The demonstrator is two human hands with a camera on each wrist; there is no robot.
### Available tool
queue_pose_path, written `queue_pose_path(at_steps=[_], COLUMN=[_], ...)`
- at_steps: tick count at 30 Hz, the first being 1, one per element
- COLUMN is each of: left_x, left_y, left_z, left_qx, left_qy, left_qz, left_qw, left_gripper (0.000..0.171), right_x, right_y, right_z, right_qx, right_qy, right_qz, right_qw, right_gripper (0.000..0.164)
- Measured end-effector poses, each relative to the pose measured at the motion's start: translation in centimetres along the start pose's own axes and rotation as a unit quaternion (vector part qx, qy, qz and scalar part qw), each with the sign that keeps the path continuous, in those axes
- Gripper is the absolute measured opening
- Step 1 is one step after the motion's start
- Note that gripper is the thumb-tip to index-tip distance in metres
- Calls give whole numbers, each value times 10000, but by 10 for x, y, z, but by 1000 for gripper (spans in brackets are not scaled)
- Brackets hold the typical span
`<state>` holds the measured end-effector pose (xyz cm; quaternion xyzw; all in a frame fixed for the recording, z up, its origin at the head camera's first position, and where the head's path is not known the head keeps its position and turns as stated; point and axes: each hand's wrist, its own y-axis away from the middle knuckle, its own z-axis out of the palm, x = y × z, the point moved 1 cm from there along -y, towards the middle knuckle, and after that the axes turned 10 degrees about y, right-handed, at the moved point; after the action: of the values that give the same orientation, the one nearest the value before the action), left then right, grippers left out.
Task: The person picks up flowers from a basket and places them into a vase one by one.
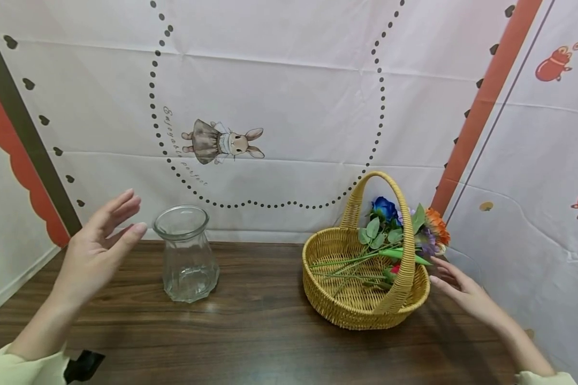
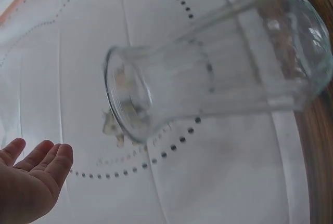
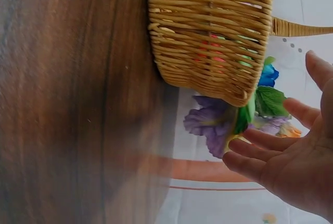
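A clear glass vase (image 1: 189, 262) stands upright on the dark wooden table, with nothing in it. Just left of its rim my left hand (image 1: 96, 246) is raised, fingers extended and holding nothing; a gap between hand and glass shows in the left wrist view. To the right stands a yellow wicker basket (image 1: 347, 315) with a tall handle. Artificial flowers lie in it, stems inside and heads over the far right rim: a blue flower (image 1: 384, 208), an orange flower (image 1: 435, 225), a purple flower (image 3: 210, 122) and a red one. Beside these heads my right hand (image 1: 467, 294) reaches with spread fingers, gripping nothing.
A white printed cloth (image 1: 289, 107) hangs behind the table and along both sides. Dark wooden tabletop (image 1: 260, 321) lies between vase and basket. A black band (image 1: 84, 366) sits at the left sleeve.
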<state>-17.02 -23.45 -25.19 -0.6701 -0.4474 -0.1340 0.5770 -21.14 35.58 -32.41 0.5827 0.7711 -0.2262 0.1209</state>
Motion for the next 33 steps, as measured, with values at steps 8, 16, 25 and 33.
queue_pose_path(at_steps=[8, 16, 25, 33], left_x=[13, 28, 29, 27], left_y=[-4, -7, -14, -17], left_z=[28, 58, 102, 147], left_qx=[0, -250, -812, -1299], left_qy=[640, 1224, 1764, 2179], left_qz=[362, 308, 74, -160], left_qw=[9973, 9917, 9809, 9672], left_gripper=[57, 57, 53, 53], right_x=[3, 5, 12, 23], right_y=[-4, -7, -14, -18], right_z=[12, 20, 26, 26], right_qx=[-118, -332, -482, -921], right_qy=[-193, -500, -642, -1026], right_qz=[-12, -50, -67, 183], right_qw=[9997, 9982, 9967, 9903], right_gripper=[51, 51, 53, 57])
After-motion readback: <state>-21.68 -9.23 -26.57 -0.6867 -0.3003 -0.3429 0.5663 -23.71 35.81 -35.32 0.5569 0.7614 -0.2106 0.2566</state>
